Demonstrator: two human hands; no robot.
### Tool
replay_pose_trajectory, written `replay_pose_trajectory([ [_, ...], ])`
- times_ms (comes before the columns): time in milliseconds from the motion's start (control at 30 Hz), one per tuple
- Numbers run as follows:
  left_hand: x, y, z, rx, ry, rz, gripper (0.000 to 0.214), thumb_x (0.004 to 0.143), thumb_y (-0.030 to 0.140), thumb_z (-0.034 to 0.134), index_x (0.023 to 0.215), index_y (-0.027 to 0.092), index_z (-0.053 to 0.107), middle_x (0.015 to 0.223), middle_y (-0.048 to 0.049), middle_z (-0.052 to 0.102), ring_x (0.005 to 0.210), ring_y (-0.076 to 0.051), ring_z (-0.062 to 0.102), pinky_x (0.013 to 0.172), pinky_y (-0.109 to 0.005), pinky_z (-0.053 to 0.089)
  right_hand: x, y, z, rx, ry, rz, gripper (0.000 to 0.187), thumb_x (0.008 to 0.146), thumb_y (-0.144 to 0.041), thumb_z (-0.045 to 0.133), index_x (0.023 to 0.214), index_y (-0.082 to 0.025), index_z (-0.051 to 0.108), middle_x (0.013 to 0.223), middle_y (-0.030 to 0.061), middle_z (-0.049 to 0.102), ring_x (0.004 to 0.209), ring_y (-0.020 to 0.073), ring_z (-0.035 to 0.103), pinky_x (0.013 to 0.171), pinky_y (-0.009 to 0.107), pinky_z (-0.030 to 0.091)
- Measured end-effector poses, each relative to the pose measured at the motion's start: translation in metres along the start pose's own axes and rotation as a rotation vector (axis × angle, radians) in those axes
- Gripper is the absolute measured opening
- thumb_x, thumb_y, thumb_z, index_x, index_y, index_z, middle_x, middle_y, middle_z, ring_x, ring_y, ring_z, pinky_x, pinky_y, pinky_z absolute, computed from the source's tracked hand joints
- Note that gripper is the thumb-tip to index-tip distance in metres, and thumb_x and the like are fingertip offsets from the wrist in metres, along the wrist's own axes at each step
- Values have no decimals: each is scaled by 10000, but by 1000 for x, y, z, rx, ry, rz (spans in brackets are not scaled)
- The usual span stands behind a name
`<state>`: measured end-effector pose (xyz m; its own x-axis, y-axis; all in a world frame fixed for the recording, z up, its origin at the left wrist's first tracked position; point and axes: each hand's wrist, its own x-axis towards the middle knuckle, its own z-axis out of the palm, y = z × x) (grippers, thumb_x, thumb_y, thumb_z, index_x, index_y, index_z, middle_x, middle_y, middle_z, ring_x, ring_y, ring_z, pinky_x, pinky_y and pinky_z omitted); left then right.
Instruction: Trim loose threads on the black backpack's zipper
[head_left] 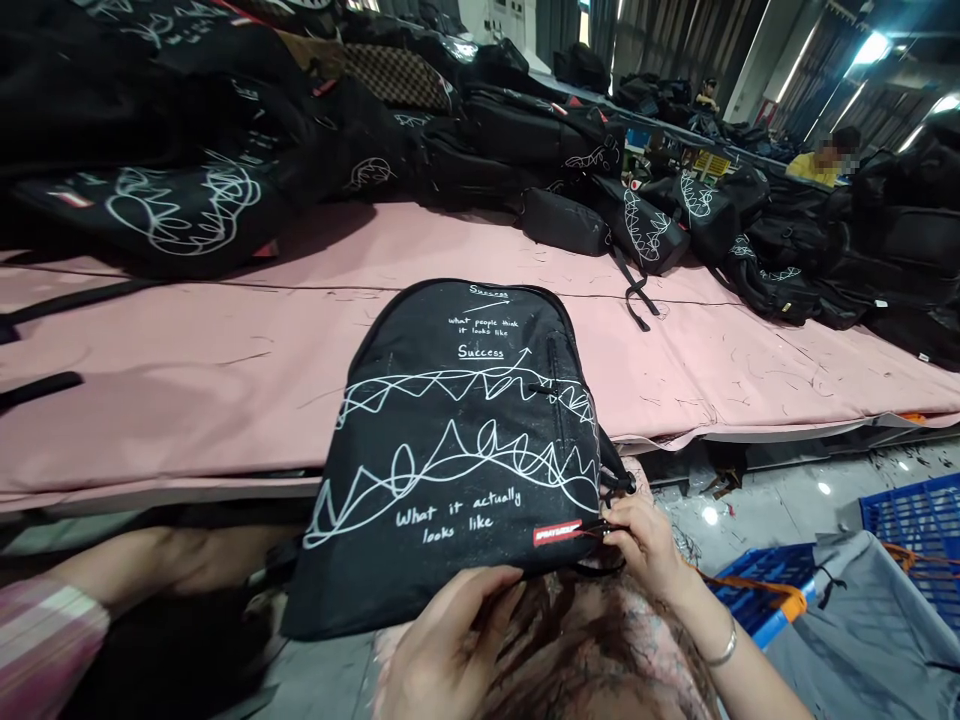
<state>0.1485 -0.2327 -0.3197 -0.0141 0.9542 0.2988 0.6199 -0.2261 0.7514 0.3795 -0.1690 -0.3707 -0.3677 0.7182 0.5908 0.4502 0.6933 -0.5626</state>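
Observation:
A black backpack (450, 450) with white scribbled lines and lettering lies front up, its top end on the pink table and its bottom end over the near edge. At the bottom edge, my left hand (457, 640) grips the backpack with bent fingers. My right hand (649, 550) is closed at the lower right corner, beside the red label (557, 532). Between its fingertips is a small dark pointed tool (595, 528), perhaps thread snips; its full shape is hidden. Black straps (616, 478) hang at the backpack's right side.
Piled black bags (517, 130) line the far side of the pink table (187, 400), where loose threads lie scattered. Another person's arm (172, 560) reaches in at left. Blue crates (915, 540) and grey cloth (855, 620) are at lower right. A person in yellow (814, 168) is farther back.

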Motion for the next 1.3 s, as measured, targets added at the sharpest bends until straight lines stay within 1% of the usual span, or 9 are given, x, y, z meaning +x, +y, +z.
replay_pose_trajectory([
  [167,0,0,0,-14,-6,2,155,803,356,523,839,242,622,779,24,668,690,-108,633,613,-173,494,0,-1,-1,-65,3,-44,144,850,-157,509,978,-187,569,842,70,631,791,183,578,722,360,498],
  [367,-1,-3,2,-23,-13,-10,160,802,350,519,829,229,621,758,3,660,667,-122,623,568,-187,487,-5,-3,3,-53,4,-30,135,870,-176,479,968,-185,571,807,65,622,770,186,573,675,355,490],
  [467,-2,-7,4,-36,7,25,132,800,321,528,838,230,616,756,4,654,660,-116,617,560,-181,485,-8,-5,3,-37,10,11,125,864,-160,484,953,-191,567,789,52,616,732,177,565,637,339,485],
  [600,-3,-8,5,-54,30,52,92,795,275,541,842,234,608,740,21,646,645,-96,610,560,-162,482,-12,-7,1,-1,-3,83,145,869,-170,472,985,-191,554,831,65,615,785,189,571,673,350,495],
  [700,-2,-5,3,-45,18,48,86,801,259,532,833,227,606,732,17,647,647,-98,613,572,-169,489,-14,-5,-2,10,-34,104,153,870,-165,463,996,-192,546,845,66,610,810,191,567,690,350,491],
  [933,-1,-1,0,-32,17,76,106,814,225,501,833,211,604,729,6,655,661,-106,622,603,-189,499,-9,-5,-4,-20,-74,50,201,851,-130,487,1034,-199,529,876,69,594,837,198,554,706,356,477],
  [1033,0,0,0,-31,9,67,114,826,220,485,839,210,598,734,8,650,676,-104,616,615,-189,492,-4,-7,-5,-32,-112,26,208,847,-120,482,1031,-202,535,882,73,602,834,205,559,704,358,475],
  [1167,0,1,-1,-8,-40,40,133,844,235,461,817,213,590,716,14,638,661,-104,603,598,-192,472,2,-11,-5,-40,-161,-3,214,844,-102,478,1026,-202,530,881,67,611,853,206,562,729,354,470],
  [1300,-3,0,-2,-5,-44,23,141,851,240,450,814,220,585,713,24,628,646,-95,587,580,-185,449,9,-17,-2,-54,-186,4,183,854,-106,466,1008,-192,516,875,66,598,829,192,553,716,337,461],
])
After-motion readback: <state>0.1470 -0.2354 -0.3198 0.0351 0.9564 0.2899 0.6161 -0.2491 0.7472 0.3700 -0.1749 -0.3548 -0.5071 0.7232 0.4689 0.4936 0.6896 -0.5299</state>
